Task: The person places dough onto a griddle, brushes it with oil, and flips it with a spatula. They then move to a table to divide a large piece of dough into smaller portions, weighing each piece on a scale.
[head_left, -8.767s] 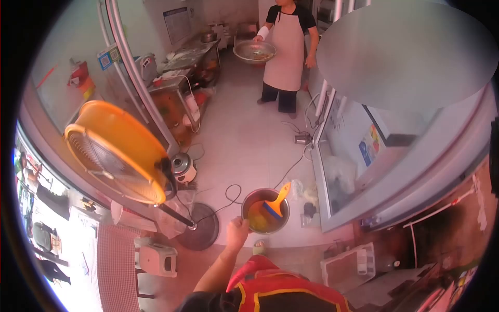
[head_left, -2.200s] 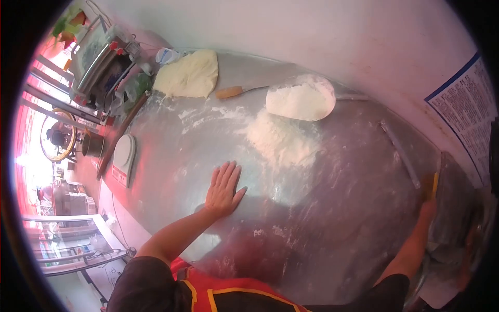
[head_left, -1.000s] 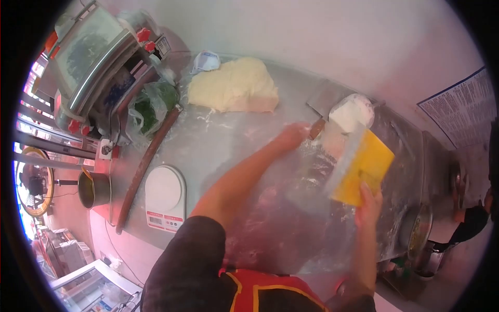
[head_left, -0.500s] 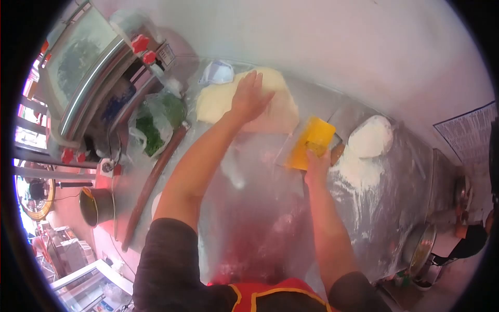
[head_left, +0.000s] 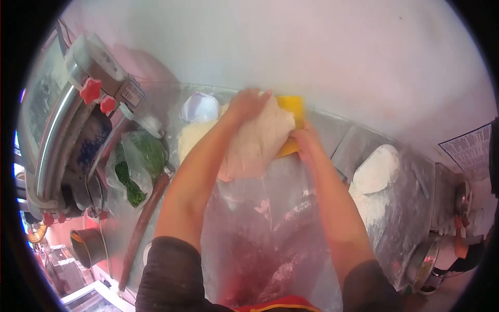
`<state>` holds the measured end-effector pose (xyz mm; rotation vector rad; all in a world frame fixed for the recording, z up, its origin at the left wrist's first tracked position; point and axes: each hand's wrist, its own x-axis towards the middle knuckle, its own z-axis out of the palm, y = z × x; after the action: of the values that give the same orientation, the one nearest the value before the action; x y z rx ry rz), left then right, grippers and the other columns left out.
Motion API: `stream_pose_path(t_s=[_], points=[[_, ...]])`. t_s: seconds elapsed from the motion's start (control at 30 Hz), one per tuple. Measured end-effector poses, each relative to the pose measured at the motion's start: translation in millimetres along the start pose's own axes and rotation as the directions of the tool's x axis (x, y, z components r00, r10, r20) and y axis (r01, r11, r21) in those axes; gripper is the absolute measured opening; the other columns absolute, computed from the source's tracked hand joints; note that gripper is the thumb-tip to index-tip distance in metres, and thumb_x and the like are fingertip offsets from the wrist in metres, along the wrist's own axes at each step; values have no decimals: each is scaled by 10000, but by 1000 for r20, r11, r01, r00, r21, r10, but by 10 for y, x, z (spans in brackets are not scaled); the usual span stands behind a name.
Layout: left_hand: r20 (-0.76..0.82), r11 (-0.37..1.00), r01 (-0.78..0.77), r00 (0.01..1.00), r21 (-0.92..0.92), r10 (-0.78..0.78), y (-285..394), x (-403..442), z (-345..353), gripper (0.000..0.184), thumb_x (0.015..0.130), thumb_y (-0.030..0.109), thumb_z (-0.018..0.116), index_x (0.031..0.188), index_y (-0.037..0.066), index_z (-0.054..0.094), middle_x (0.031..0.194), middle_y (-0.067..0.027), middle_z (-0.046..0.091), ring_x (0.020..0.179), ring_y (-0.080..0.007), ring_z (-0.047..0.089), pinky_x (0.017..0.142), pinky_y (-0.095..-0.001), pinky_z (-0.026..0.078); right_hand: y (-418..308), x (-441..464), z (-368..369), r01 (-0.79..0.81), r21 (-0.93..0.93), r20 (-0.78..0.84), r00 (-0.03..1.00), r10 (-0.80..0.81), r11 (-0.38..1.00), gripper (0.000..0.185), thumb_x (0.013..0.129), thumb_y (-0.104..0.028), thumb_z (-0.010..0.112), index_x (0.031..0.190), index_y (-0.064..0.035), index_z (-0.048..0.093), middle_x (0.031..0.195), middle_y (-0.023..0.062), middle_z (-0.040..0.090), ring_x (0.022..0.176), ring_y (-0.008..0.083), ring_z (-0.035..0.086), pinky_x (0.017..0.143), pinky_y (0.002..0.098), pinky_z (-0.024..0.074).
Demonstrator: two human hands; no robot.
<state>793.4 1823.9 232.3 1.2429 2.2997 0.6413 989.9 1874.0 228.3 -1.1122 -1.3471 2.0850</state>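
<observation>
Your left hand, fingers unclosed, rests on a pale-yellow dough slab; your right hand clasps a flat yellow scraper beside it.

The dough is of a pale cream colour, and the scraper by its side is bright yellow, while the worktop is silver-grey with whitish smears and a reddish reflection near the apron, which is red with a yellow edging. The flour is white, the long stick is reddish brown, and the leaves in the see-through bag are dark green. The star-shaped knob is red, the sleeves are blackish, and the notice is whitish with a dark blue border and lines of print.
</observation>
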Motion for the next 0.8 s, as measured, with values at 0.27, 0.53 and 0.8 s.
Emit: stream_pose_path(t_s=[0.27, 0.53, 0.8], points=[[0, 831, -30, 999, -556, 36, -443, -583, -204, 544, 927, 453, 398, 1211, 10, 535, 1298, -216, 475, 1230, -316, 427, 1015, -391, 327, -214, -683, 767, 233, -893, 110, 943, -315, 384, 393, 790, -121, 537, 1147, -13, 415, 904, 263, 613, 864, 455, 583, 751, 500, 470], [-30, 949, -21, 999, -314, 12, 6, -1371, -473, 526, 861, 412, 561, 1163, -19, 542, 1192, -212, 540, 1138, -330, 484, 964, -388, 369, -270, -1114, -387, 380, -756, 31, 834, -551, 533, 643, 797, 7, 495, 1396, -72, 275, 1145, 216, 575, 1024, 316, 588, 857, 364, 471], [-271, 944, -183, 957, -274, 107, -329, -1325, -166, 434, 819, 325, 642, 1075, -17, 568, 1083, -198, 571, 1031, -350, 528, 889, -384, 420, 69, -302, -516, 305, -460, -51, 929, -368, 834, 801, 758, 107, 501, 1462, -144, 213, 1296, 116, 478, 1057, 211, 539, 853, 292, 448]])
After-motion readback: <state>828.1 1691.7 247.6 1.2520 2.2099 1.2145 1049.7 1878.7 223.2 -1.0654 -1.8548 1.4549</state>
